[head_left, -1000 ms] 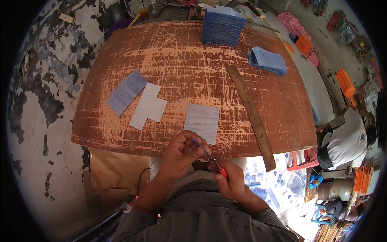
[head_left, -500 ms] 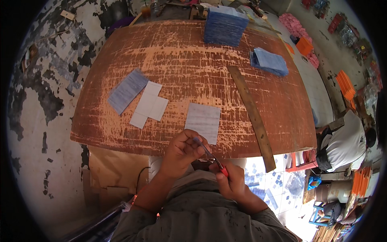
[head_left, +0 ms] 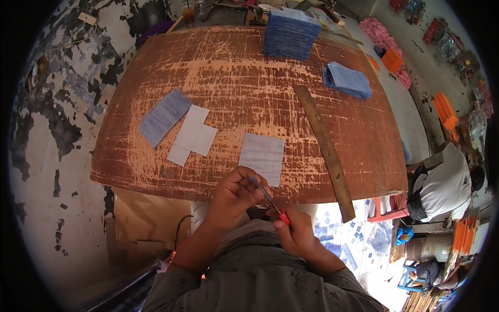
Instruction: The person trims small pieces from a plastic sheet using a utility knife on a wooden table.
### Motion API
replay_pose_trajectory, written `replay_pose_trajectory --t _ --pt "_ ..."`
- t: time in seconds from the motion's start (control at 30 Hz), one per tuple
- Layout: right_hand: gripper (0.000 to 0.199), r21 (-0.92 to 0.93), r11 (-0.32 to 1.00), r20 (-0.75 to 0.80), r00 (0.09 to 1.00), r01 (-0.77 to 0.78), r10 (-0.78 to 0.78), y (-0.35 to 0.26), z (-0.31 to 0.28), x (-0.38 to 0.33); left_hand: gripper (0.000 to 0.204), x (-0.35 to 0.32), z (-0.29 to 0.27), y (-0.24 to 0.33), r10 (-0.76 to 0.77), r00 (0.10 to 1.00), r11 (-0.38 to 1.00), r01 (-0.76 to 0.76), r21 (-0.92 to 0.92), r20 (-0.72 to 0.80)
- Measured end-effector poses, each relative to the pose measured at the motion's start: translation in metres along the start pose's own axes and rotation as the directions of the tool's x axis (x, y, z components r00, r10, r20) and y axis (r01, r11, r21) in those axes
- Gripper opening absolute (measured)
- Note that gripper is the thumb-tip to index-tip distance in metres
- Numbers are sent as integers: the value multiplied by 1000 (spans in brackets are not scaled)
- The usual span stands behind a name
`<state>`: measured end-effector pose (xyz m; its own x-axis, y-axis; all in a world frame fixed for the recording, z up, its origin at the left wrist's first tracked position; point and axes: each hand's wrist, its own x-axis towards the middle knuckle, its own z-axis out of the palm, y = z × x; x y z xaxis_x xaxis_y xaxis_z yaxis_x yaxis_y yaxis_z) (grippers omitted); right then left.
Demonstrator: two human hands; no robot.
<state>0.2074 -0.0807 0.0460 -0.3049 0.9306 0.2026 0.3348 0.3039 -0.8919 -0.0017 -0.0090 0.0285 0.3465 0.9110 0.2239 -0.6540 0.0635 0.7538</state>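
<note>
Close to my body, at the table's front edge, my left hand (head_left: pixel 236 193) pinches a small bluish piece (head_left: pixel 254 180), seen nearly edge-on and mostly hidden by the fingers. My right hand (head_left: pixel 296 229) is wrapped round red-handled scissors (head_left: pixel 284 217), whose blades point up and left to the piece. Just beyond my left hand lies a pale blue-grey sheet (head_left: pixel 262 156) on the table. Farther left, a white cross-shaped cutout (head_left: pixel 193 134) lies against a bluish rectangular sheet (head_left: pixel 165 117).
The worn brown table (head_left: pixel 234 93) bears a long metal ruler (head_left: pixel 325 145), which juts past its front edge. A tall stack of blue sheets (head_left: pixel 291 39) and a lower stack (head_left: pixel 349 79) stand at the back right. Another person (head_left: pixel 444 179) sits at the right.
My right hand has shifted slightly left and toward my left hand, and the scissors' blades have come together along the piece. The left hand and the things on the table stay put.
</note>
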Motion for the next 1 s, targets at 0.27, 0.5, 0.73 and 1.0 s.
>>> replay_pose_trajectory --t 0.27,0.5,0.73,1.0 --pt "34 19 998 -51 996 68 -67 -2 -1 4 22 2 -5 -1 -1 1000 1000 1 -17 3" --pt "34 23 996 -75 993 90 -88 2 2 1 22 -1 -4 -3 -20 1000 1000 20 17 -17" --pt "34 17 999 1 1000 -30 30 -1 -1 1 21 0 -3 -3 -2 1000 1000 2 -11 -21" --pt "32 51 998 -21 999 39 -38 -1 -2 4 27 2 -1 0 -31 996 997 37 72 -84"
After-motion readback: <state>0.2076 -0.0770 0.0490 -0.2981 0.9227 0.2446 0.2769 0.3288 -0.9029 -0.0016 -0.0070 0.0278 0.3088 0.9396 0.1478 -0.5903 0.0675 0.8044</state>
